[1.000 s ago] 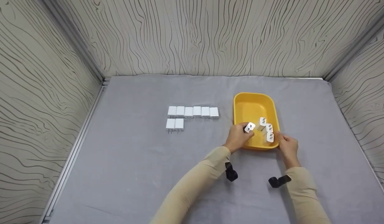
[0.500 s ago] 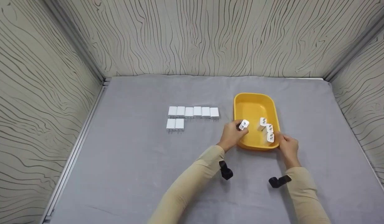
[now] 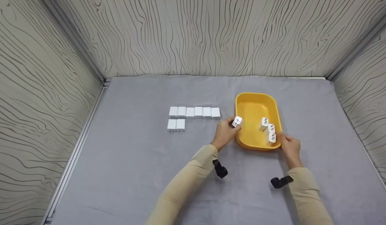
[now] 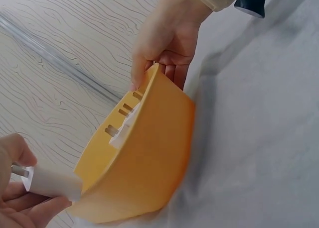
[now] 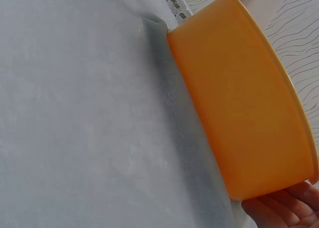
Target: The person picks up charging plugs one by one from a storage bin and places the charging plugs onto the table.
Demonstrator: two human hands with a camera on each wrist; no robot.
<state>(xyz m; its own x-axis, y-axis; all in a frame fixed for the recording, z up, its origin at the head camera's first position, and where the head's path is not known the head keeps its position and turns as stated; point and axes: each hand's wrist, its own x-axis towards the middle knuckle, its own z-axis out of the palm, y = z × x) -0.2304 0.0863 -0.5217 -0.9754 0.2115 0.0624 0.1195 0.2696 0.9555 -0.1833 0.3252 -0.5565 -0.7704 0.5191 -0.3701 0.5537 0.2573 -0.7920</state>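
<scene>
My left hand (image 3: 224,133) pinches a white plug-in charger (image 3: 237,121), metal prongs up, at the left rim of a yellow plastic bin (image 3: 253,104). In the left wrist view that charger (image 4: 54,181) lies between thumb and fingers, just beside the bin's edge. Three more white chargers (image 3: 272,137) stand prongs up inside the bin, along its right side. My right hand (image 3: 290,148) grips the bin's near right rim, thumb on the inner side and fingers outside. The right wrist view shows the bin's outer wall (image 5: 244,98), with fingers under its lower end.
Left of the bin, several white chargers (image 3: 198,112) lie in a side-by-side row on the grey cloth (image 3: 133,162). Two others (image 3: 176,125) lie below the row's left end, prongs toward me. Wood-patterned panels (image 3: 193,37) enclose the table at the back and sides.
My left hand has moved left and slightly away from me, carrying the charger from above the bin's inside to its left rim. The right hand and the bin have stayed put.
</scene>
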